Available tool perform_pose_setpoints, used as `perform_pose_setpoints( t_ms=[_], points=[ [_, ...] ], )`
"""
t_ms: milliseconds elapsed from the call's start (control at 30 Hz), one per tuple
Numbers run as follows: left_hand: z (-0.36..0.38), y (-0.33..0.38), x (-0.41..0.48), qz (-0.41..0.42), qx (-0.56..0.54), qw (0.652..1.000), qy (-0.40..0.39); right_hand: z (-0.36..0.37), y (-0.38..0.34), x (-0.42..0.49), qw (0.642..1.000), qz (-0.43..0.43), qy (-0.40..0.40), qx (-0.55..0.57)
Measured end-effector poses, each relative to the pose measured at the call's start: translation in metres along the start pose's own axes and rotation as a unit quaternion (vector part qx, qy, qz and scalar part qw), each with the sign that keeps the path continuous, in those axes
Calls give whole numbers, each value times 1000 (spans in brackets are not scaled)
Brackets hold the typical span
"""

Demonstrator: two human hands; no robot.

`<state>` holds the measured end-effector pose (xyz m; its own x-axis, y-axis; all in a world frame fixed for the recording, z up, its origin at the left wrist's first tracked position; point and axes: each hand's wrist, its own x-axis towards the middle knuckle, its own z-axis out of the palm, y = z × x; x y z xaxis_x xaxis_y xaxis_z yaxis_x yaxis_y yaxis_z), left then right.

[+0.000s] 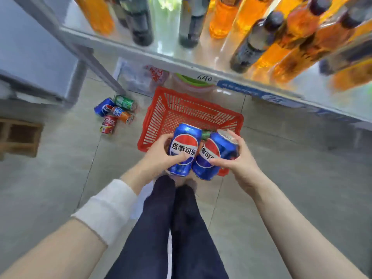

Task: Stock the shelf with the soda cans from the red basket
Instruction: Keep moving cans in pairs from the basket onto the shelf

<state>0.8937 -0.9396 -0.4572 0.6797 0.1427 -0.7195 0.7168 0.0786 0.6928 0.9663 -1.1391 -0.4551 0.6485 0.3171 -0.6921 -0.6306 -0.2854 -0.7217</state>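
- A downward view from the head is given; two bare forearms reach forward over a grey tiled floor (281,168).
- The left hand (159,156) is curled round a blue cola can (184,150), held nearly upright, with the thumb laid across its front below the round red, white and blue logo.
- The right hand (239,158) is wrapped round a second blue can (213,156), tilted with its silver top up and to the right; the fingers are hooked over the top rim.
- The two cans are held side by side, touching or nearly so, just above the near end of the red basket (161,117).
- The red basket is set on the floor below the front edge of the metal shelf (203,57); a glimpse of green and orange is seen in it behind the cans, too hidden to be identified.
- Tall orange bottles (221,19) and dark bottles (141,23) are stood on the shelf, blurred.
- A blue price strip (239,88) is fixed along the shelf edge.
- Four cans are lain together on the floor left of the basket: blue (104,107), green (124,102), orange (122,114), red (108,123).
- A white cuff (106,210) is worn on the left forearm; dark trousers (171,228) are seen between the arms.
- A wooden crate (20,137) is seen at the far left.
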Motion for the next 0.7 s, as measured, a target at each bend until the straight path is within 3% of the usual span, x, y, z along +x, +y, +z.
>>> perform_pose_setpoints(
  t_ms=[233, 700],
  points=[
    [-26, 100, -130, 114, -10, 993, 24, 27, -113, -126, 996, -83, -41, 2],
    [-94, 245, -251, 337, -8, 941, 32, 95, -270, -245, 952, -296, -36, 76]
  ],
)
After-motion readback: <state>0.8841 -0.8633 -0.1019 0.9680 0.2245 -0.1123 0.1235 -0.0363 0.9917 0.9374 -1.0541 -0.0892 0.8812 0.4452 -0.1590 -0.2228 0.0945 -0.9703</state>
